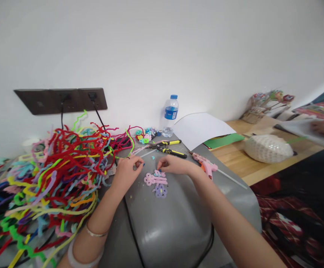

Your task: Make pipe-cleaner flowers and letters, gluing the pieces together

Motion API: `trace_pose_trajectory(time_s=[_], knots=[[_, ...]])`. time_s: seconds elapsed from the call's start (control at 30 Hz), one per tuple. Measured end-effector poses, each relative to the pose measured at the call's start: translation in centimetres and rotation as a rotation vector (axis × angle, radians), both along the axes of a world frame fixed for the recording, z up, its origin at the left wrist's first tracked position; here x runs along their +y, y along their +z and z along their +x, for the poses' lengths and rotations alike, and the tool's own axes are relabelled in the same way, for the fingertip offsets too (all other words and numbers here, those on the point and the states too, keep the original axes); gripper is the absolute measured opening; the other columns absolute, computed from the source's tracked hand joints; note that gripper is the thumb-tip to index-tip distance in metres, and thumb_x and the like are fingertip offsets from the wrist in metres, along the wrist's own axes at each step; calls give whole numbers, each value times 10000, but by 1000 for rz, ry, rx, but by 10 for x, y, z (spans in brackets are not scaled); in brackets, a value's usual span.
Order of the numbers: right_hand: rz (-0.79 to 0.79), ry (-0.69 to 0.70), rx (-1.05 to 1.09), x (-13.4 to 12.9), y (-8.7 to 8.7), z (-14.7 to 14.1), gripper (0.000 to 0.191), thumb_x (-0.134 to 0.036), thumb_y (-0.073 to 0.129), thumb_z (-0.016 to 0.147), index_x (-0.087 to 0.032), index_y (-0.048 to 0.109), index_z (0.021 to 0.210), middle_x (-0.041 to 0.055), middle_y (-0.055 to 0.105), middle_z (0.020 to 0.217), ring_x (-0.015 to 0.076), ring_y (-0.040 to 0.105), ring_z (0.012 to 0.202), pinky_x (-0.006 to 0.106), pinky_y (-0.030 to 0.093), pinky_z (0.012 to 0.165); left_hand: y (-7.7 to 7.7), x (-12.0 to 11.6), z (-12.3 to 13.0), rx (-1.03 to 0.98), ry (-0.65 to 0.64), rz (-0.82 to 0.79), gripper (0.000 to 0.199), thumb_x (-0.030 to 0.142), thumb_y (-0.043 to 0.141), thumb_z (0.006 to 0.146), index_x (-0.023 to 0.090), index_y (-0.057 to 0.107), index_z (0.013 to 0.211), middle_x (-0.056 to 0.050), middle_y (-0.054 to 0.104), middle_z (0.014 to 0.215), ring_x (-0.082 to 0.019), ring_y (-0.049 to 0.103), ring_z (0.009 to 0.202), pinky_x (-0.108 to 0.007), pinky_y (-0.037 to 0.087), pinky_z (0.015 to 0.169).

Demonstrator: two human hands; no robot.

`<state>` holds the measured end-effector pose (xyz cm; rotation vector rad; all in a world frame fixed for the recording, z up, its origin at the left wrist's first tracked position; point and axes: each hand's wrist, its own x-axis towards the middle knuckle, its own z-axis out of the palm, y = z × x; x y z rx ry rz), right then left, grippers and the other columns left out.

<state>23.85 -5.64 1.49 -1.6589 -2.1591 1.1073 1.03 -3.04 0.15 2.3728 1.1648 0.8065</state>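
On a grey surface [173, 223] I saw a left hand [128, 169], loosely curled, and a right hand [171, 164] with fingertips at a fuzzy pink flower [151, 179]; whether either gripped anything, I couldn't tell. The flower lay flat, just beside a smaller purple one [161, 191]. It looked light, soft, bendable, best pinched by its stems.

Got a plain whitish wall [139, 56] across the top of my feed, softly lit, dark socket panel [46, 102] on the left. Shiny grey tabletop [175, 227] up front, and I can see a light wooden table [238, 163] off right.
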Motion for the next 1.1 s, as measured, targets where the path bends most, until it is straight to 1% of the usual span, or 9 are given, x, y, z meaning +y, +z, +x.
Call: trace_pose_trajectory(time_s=[0.17, 0.37, 0.5, 0.57, 0.67, 0.8, 0.9, 1.0, 1.1], knots=[[-33, 9, -55, -4, 5, 3, 196, -114, 575, 756, -147, 748, 842, 33, 742, 801, 158, 632, 732, 226, 440, 651, 1, 0, 1, 2, 0, -10, 130, 126, 599, 832, 194, 708, 853, 10, 658, 716, -151, 585, 654, -264, 375, 671], [-102, 25, -133, -8, 9, -1, 113, -147, 613, 682, -158, 720, 718, -13, 658, 640, 130, 551, 598, 220, 384, 538, 0, 0, 1, 3, 0, -15, 131, 122, 599, 829, 194, 706, 851, 7, 664, 729, -150, 587, 656, -264, 382, 679], [-85, 34, -124, -11, 14, -3, 109, -131, 581, 683, -165, 679, 651, -33, 605, 587, 111, 502, 564, 217, 360, 522, 0, 1, 0, 4, 6, -14, 134, 130, 593, 830, 198, 707, 853, 6, 666, 722, -153, 591, 654, -265, 380, 672], [-63, 30, -109, -13, 20, -3, 109, -130, 578, 695, -164, 669, 647, -29, 610, 589, 115, 508, 573, 219, 364, 526, -1, 1, 0, 7, 1, -13, 133, 137, 593, 831, 201, 707, 855, 4, 670, 723, -155, 595, 658, -266, 381, 669], [-21, 22, -84, -15, 32, -2, 87, -129, 598, 698, -165, 671, 669, -17, 644, 625, 133, 550, 611, 223, 395, 553, -1, 2, -1, 11, 1, -12, 137, 141, 597, 830, 207, 712, 865, 4, 676, 725, -153, 594, 658, -267, 383, 674], [46, 0, -76, -16, 55, -1, 78, -107, 630, 665, -168, 674, 687, 1, 674, 684, 149, 585, 650, 232, 414, 582, -1, 3, -2, 7, 16, -5, 137, 145, 594, 840, 204, 714, 865, 1, 674, 724, -157, 608, 683, -267, 395, 694], [120, -5, -101, -17, 76, -2, 90, -93, 619, 664, -176, 652, 661, -2, 660, 674, 149, 577, 656, 236, 407, 591, 0, 3, -4, -11, 40, 1, 125, 158, 593, 845, 201, 709, 860, -3, 671, 736, -163, 620, 701, -263, 399, 691], [227, -2, -178, -18, 100, -4, 115, -79, 598, 676, -185, 627, 644, -15, 638, 650, 135, 548, 621, 239, 390, 583, 1, 4, -5, -52, 57, -7, 129, 157, 583, 838, 197, 704, 851, -4, 665, 754, -155, 599, 679, -261, 391, 670], [352, -11, -254, -17, 124, -5, 139, -61, 581, 681, -186, 601, 623, -10, 629, 644, 131, 524, 601, 248, 372, 578, 1, 6, -6, -155, 54, -62, 125, 153, 582, 811, 195, 700, 818, -1, 651, 755, -143, 550, 639, -262, 395, 660]])
